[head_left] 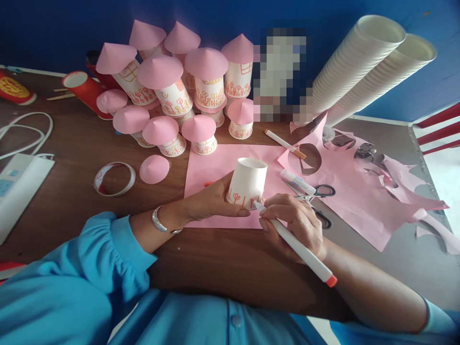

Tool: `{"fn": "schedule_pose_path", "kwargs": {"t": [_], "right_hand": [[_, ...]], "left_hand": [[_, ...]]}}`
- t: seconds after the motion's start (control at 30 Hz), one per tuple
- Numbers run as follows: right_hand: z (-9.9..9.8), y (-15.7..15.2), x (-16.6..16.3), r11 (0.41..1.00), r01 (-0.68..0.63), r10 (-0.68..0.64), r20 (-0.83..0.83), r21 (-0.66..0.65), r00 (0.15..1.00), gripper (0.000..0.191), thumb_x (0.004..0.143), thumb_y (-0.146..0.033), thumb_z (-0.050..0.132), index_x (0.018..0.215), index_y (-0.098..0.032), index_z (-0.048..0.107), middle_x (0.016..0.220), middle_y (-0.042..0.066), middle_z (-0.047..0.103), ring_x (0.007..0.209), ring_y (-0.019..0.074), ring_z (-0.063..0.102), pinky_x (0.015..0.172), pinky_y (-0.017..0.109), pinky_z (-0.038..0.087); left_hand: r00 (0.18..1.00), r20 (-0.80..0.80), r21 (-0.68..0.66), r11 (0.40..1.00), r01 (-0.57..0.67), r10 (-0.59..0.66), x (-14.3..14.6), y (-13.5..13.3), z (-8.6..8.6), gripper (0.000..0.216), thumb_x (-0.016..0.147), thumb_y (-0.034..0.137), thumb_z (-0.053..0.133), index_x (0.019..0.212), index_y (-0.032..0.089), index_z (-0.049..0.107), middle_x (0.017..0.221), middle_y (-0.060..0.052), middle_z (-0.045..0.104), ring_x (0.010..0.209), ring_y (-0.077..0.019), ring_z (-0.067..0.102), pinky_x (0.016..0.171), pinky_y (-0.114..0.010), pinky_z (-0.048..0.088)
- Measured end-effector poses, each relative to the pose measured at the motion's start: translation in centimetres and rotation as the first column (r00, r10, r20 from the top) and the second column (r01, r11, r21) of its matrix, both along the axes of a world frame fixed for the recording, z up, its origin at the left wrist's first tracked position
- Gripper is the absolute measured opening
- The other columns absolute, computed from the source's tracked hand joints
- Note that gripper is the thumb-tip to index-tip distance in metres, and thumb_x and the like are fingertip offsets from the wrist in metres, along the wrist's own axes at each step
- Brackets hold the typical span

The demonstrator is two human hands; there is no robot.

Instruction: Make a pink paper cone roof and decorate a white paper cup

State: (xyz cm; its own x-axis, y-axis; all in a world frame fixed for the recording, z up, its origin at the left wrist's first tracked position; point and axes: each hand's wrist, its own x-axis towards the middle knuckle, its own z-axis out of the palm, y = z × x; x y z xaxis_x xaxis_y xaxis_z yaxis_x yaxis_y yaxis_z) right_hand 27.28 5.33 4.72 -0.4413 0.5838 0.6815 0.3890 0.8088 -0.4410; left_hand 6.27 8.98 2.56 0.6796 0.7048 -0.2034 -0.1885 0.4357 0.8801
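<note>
My left hand wraps round an upside-down white paper cup that stands on a pink paper sheet. Orange flower marks run along the cup's lower edge. My right hand grips a white marker with an orange end; its tip touches the cup's lower right side. A silver bracelet circles my left wrist.
A heap of decorated cups with pink cone lids lies behind. A loose pink cone and a tape ring lie at the left. Scissors, a glue stick, another marker, pink offcuts and two cup stacks fill the right. A white power strip sits far left.
</note>
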Motion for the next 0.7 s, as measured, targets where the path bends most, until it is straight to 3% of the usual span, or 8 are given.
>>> {"fn": "schedule_pose_path", "kwargs": {"t": [0.7], "right_hand": [[-0.07,-0.18,0.06,1.0,0.001,-0.002,-0.003,-0.025,1.0,0.018,0.089,-0.005,0.059,0.1,-0.02,0.057,0.076,0.001,0.066,0.064,0.0158,0.069,0.054,0.025,0.053]], "left_hand": [[1.0,0.02,0.006,1.0,0.018,-0.018,-0.14,0.17,0.16,0.046,0.075,0.025,0.089,0.111,0.017,0.061,0.102,-0.004,0.069,0.097,-0.0185,0.065,0.089,-0.034,0.051]]}}
